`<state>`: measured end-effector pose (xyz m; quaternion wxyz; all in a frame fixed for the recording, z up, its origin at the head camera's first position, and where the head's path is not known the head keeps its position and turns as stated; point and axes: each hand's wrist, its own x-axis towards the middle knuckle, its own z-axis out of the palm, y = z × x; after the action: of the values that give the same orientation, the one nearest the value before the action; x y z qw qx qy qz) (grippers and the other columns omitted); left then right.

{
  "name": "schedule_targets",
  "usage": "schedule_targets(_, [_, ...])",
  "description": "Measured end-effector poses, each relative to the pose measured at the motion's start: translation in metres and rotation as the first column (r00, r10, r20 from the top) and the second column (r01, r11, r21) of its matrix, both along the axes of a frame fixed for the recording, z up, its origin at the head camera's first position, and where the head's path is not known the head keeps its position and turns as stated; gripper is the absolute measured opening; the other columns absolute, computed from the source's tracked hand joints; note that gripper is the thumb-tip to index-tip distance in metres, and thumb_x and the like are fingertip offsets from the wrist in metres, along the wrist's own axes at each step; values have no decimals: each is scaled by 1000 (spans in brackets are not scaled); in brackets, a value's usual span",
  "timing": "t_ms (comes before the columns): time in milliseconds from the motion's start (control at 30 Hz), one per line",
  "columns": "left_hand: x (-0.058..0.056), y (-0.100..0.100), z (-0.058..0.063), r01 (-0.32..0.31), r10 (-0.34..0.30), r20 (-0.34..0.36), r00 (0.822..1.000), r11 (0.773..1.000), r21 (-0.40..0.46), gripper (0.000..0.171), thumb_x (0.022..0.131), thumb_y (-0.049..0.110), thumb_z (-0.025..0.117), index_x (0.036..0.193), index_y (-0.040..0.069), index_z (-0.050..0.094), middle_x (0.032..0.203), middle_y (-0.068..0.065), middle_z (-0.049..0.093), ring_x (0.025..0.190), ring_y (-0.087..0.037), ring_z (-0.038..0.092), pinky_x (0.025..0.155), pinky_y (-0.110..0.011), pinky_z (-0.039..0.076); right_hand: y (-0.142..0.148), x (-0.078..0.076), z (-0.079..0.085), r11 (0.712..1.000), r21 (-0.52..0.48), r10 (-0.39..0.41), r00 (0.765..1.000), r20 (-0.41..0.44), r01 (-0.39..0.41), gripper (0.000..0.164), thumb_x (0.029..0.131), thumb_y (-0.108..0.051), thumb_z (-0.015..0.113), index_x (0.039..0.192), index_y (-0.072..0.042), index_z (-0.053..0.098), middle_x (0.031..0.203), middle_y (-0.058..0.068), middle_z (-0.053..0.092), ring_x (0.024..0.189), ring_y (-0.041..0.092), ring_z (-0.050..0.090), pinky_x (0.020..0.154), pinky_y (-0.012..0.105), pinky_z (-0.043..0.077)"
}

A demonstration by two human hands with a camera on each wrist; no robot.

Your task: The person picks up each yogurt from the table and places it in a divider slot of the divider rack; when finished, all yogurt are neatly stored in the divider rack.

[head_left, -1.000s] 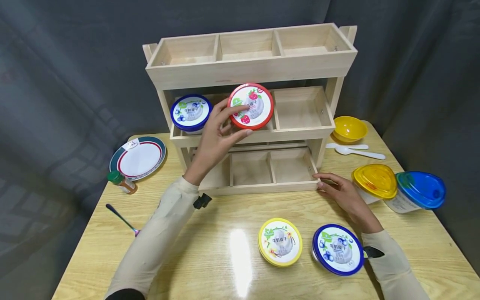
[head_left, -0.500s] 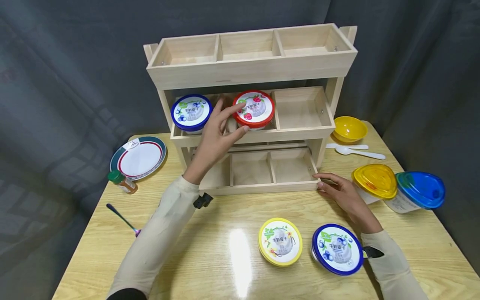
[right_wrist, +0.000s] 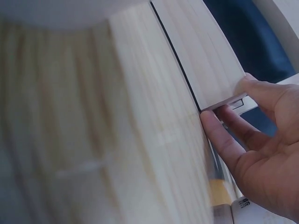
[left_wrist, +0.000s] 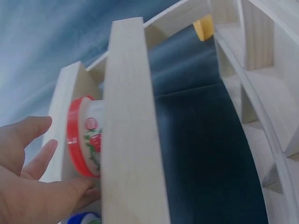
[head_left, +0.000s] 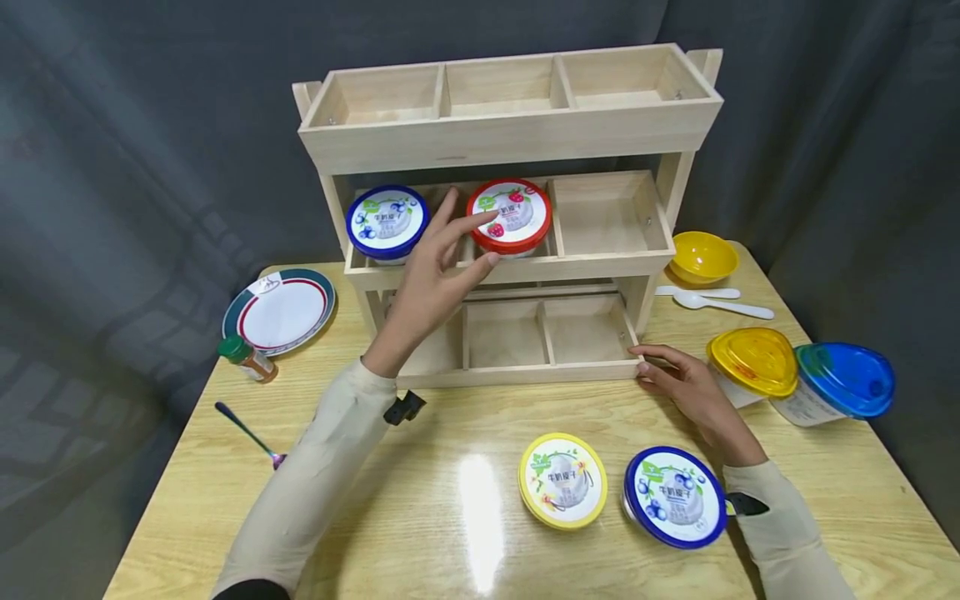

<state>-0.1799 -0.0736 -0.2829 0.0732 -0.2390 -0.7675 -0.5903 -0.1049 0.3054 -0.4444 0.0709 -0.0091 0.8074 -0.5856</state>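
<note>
A tub with a red strawberry lid sits in the middle compartment of the wooden shelf's middle tier. My left hand hovers just left of it, fingers spread and apart from the tub; the left wrist view shows a gap between fingertips and the red rim. Left of that hand, a blue-lidded blueberry tub fills the left compartment. With thumb and fingers, my right hand holds the front right corner of the bottom tier, its board between them in the right wrist view.
A yellow-lidded tub and another blue-lidded tub stand on the table's front. At right are a yellow bowl, white spoon and lidded containers. A plate, spice jar and dark-handled utensil lie left.
The strawberry tub was tilted and held above the middle tier; it has come down into the middle compartment. My left fingers have opened away from it. The right hand has stayed put.
</note>
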Motion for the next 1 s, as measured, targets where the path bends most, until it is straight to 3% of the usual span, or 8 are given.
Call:
schedule_targets(200, [21, -8, 5, 25, -20, -63, 998, 997, 77, 42, 102, 6, 74, 144, 2, 68, 181, -3, 18, 165, -19, 20, 128, -44, 29, 0, 0, 2, 999, 29, -21, 999, 27, 20, 46, 115, -20, 58, 154, 4, 53, 162, 30, 45, 109, -5, 63, 93, 18, 57])
schedule_targets(433, [56, -23, 10, -26, 54, -165, 985, 986, 168, 31, 104, -4, 67, 135, -7, 69, 177, -3, 29, 161, -31, 32, 117, -39, 47, -3, 0, 1, 1000, 9, -9, 1000, 1, 9, 44, 115, -19, 57, 152, 6, 55, 160, 30, 46, 111, -2, 64, 94, 20, 57])
schedule_targets(567, [75, -28, 9, 6, 20, -153, 988, 985, 171, 29, 103, -8, 65, 132, -10, 69, 176, -6, 32, 159, -28, 35, 115, -39, 49, -3, 1, 0, 1000, 22, -11, 1000, -18, 12, 47, 116, -24, 55, 152, 6, 55, 159, 30, 47, 111, -1, 64, 93, 18, 57])
schedule_targets(767, [99, -24, -11, 76, -63, -89, 994, 986, 146, 29, 100, -12, 66, 128, -9, 70, 172, -6, 38, 153, -32, 43, 112, -42, 53, -1, 1, 1, 998, 61, -26, 1000, 10, 25, 48, 116, -28, 55, 154, 3, 55, 163, 28, 45, 110, -4, 61, 93, 16, 56])
schedule_targets(1000, [117, -16, -43, 150, -152, 20, 988, 986, 70, 28, 102, -7, 68, 129, -1, 73, 171, -11, 40, 150, -33, 48, 109, -44, 55, -2, 1, 0, 999, 34, -23, 1000, 10, 22, 49, 117, -28, 53, 154, 4, 54, 155, 30, 50, 109, -2, 63, 93, 18, 57])
